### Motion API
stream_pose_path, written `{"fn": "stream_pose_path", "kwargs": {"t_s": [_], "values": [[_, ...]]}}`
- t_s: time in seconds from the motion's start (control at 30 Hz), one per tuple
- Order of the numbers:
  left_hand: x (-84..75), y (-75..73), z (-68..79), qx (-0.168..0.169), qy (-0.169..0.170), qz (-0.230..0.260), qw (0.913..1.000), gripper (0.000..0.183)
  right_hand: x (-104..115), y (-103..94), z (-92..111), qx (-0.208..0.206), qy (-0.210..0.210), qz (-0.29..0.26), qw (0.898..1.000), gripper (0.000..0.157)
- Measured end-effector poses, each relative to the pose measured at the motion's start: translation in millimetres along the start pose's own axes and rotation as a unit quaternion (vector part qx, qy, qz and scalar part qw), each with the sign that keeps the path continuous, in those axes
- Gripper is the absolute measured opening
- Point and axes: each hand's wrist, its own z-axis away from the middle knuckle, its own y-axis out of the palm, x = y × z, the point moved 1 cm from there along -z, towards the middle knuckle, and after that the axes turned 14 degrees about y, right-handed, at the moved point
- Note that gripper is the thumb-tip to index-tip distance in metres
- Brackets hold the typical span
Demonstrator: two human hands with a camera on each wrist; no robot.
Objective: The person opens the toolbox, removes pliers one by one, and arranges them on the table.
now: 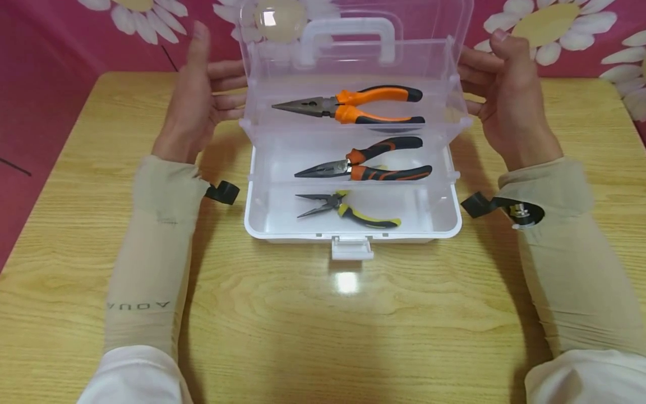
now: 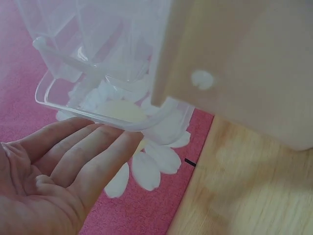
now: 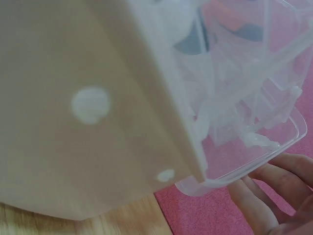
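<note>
A clear-and-white plastic toolbox [image 1: 282, 234] stands unfolded, its lid [image 1: 431, 25] raised at the back and its trays stepped out. Long-nose pliers with orange-black grips [image 1: 378, 98] lie in the top tray; red-black ones [image 1: 388, 171] lie below. On the white bottom rest yellow-black long-nose pliers [image 1: 348, 210], jaws apart. My left hand [image 1: 194, 104] is at the left of the lid, fingers extended and thumb up. Mirroring it on the right is my right hand [image 1: 517, 106]. In both wrist views, fingertips [image 2: 128, 139] sit right at the lid's edge [image 3: 234, 176].
Under the toolbox is a wood-grain table [image 1: 323, 325]. Behind it rises a pink surface with white daisies [image 1: 550, 25]. The white front latch [image 1: 351, 248] hangs down towards me. Black wrist mounts [image 1: 222, 192] jut inward from both sleeves, beside the toolbox.
</note>
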Motion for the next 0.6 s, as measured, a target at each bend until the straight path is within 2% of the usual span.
{"fn": "stream_pose_path", "kwargs": {"t_s": [0.13, 0.37, 0.6], "values": [[2.4, 0.3, 1.0, 0.009, 0.003, -0.019, 0.9998, 0.068, -1.5, -1.9, -2.1, -0.009, 0.009, 0.001, 1.000, 0.049], [5.1, 0.2, 0.9, 0.006, -0.010, 0.016, 0.9998, 0.069, -5.5, -2.3, -3.5, -0.013, 0.015, 0.003, 1.000, 0.049], [7.7, 0.2, -0.2, 0.011, -0.023, 0.007, 0.9997, 0.068, -8.2, -0.8, -2.2, -0.008, 0.022, 0.039, 0.999, 0.050]]}}
